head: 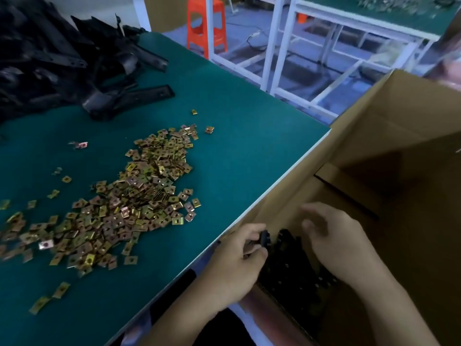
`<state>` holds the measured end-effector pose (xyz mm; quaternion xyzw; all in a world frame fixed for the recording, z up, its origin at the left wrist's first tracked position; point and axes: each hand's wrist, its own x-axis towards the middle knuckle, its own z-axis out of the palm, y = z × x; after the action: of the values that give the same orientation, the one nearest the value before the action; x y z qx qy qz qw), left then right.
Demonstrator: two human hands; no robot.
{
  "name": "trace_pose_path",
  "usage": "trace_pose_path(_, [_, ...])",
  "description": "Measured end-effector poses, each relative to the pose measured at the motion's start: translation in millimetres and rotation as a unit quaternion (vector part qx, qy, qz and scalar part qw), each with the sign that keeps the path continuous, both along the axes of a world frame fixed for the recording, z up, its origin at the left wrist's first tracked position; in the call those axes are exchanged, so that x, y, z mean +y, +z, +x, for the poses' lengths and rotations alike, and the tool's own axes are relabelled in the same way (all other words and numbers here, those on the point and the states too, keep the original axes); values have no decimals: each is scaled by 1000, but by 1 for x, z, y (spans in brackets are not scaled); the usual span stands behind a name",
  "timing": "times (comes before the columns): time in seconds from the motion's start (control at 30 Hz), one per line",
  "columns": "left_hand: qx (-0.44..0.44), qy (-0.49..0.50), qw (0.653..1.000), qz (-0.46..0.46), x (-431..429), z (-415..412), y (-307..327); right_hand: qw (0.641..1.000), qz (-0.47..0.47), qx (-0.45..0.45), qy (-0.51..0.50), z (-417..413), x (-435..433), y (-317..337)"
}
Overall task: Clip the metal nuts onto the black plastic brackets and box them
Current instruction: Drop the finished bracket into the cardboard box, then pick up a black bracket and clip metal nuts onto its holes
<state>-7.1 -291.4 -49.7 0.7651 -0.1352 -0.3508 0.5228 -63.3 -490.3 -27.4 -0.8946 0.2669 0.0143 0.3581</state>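
Note:
Both hands reach into an open cardboard box (pixel 389 136) beside the table's right edge. My left hand (pixel 239 255) grips the end of a black plastic bracket (pixel 265 239) at the box's near wall. My right hand (pixel 334 236) hovers over several stacked black brackets (pixel 294 270) inside the box, fingers loosely spread and blurred. A wide heap of brass-coloured metal nuts (pixel 129 201) lies on the green table (pixel 249 146). A pile of loose black brackets (pixel 62 58) fills the table's far left corner.
The table's white edge (pixel 274 186) runs diagonally against the box wall. An orange plastic stool (pixel 207 23) and white metal frames (pixel 311 51) stand on the floor beyond. Stray nuts (pixel 209 129) lie apart from the heap.

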Motion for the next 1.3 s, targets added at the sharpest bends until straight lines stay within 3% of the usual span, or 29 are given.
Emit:
trace_pose_path(0.1, [-19, -4, 1000, -18, 19, -1, 17, 994, 4, -105, 26, 12, 23, 16])
trace_pose_path(0.23, [5, -1, 994, -109, 51, -3, 62, 971, -4, -227, 70, 35, 72, 39])
trace_pose_path(0.3, [-39, 43, 989, -136, 76, 3, 80, 962, 9, -246, 121, 54, 103, 51])
trace_pose_path(0.4, [-178, 183, 960, -113, 134, 22, 89, 942, 63, -245, 221, 89, 155, 60])
trace_pose_path(0.47, [-289, 303, 907, -41, 183, 38, 88, 927, 74, -237, 282, 114, 190, 59])
trace_pose_path(0.53, [-349, 420, 833, 87, 242, 52, 82, 913, 53, -212, 345, 138, 228, 55])
trace_pose_path(0.63, [-354, 527, 714, 294, 329, 68, 69, 879, 9, -165, 447, 168, 291, 48])
trace_pose_path(0.67, [-328, 541, 689, 353, 354, 71, 65, 867, -2, -145, 476, 177, 313, 45])
trace_pose_path(0.77, [-191, 526, 686, 465, 403, 76, 54, 833, -17, -78, 547, 200, 381, 39])
trace_pose_path(0.87, [-181, 542, 705, 420, 421, 77, 42, 820, -21, -60, 568, 214, 441, 34])
trace_pose_path(0.97, [-254, 579, 679, 373, 428, 75, 35, 824, -27, -63, 562, 226, 479, 28])
trace_pose_path(1.1, [-281, 616, 679, 285, 437, 71, 36, 826, -55, -66, 558, 226, 482, 23])
trace_pose_path(1.3, [-400, 662, 605, 189, 437, 64, 47, 786, -130, -50, 602, 196, 442, 27])
